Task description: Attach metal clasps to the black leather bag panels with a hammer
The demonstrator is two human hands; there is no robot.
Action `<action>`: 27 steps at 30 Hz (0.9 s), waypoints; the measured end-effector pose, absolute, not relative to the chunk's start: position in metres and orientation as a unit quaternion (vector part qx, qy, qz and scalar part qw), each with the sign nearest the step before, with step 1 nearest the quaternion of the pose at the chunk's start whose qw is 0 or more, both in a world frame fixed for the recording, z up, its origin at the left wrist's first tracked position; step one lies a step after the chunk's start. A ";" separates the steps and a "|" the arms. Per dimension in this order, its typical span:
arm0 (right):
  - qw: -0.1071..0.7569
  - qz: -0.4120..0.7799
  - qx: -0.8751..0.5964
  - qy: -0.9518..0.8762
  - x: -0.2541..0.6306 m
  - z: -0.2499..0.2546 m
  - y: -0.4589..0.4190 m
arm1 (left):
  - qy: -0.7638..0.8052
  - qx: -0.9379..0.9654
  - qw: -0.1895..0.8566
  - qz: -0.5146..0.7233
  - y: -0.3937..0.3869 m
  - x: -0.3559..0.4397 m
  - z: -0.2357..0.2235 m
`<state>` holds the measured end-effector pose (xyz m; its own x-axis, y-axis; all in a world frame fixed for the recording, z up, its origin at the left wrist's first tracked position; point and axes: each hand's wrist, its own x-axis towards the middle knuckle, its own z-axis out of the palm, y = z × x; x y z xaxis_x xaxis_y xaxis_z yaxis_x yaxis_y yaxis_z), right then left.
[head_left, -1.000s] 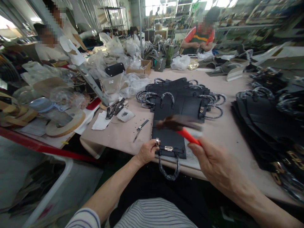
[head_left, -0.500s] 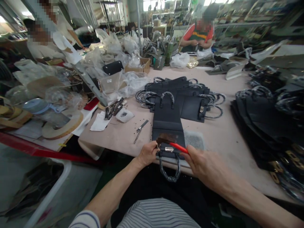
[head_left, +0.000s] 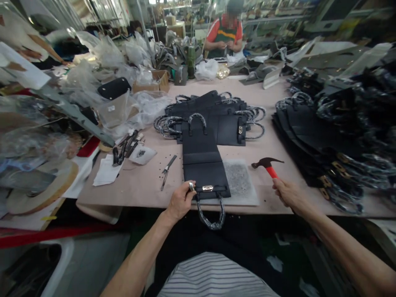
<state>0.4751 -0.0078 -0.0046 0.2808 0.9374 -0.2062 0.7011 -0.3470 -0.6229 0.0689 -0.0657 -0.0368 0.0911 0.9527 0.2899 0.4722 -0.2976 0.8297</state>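
Observation:
A black bag piece (head_left: pixel 202 169) lies unfolded towards me at the table's front edge, with a metal clasp (head_left: pixel 208 188) near its lower end. Its plastic-wrapped handle (head_left: pixel 213 222) hangs over the edge. My left hand (head_left: pixel 181 200) is closed on the piece's lower left corner, thumb and finger together. Something small and silvery shows at those fingers; whether it is a ring, I cannot tell. My right hand (head_left: pixel 286 192) grips the red handle of a claw hammer (head_left: pixel 268 163), held apart from the bag piece at its right. Under the piece's right side lies a grey-white slab (head_left: pixel 244 181).
Similar black bag pieces (head_left: pixel 229 130) are stacked behind, and a larger pile (head_left: pixel 306 136) stands on the right. Left lie a small slim tool (head_left: pixel 168 169), several dark tools (head_left: pixel 126 146) and a paper (head_left: pixel 107 170). A person (head_left: pixel 225 35) sits across the table.
The hammer has moved from over the clasp end out to the right in my right hand. My left hand stays at the bag piece's corner. The view has turned right.

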 end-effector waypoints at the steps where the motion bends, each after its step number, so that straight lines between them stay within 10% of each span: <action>1: 0.196 0.255 -0.782 -0.535 0.479 -0.008 -0.006 | 0.522 0.684 0.277 0.427 -0.066 0.069 -0.037; 6: 0.237 0.087 -0.672 -0.696 0.431 -0.002 -0.002 | 0.516 0.701 0.256 0.421 -0.063 0.069 -0.034; 12: 0.197 0.157 -0.427 -0.868 0.304 -0.002 -0.020 | 0.512 0.742 0.214 0.376 -0.057 0.066 -0.031; 27: 0.170 0.182 -0.441 -0.862 0.277 -0.024 -0.024 | 0.516 0.690 0.283 0.421 -0.050 0.054 -0.019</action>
<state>0.2768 -0.0243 -0.0239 -0.5528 0.8227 0.1326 0.6989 0.5443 -0.4639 0.0535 -0.0498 -0.0188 0.1135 0.9505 0.2893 0.4732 -0.3078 0.8255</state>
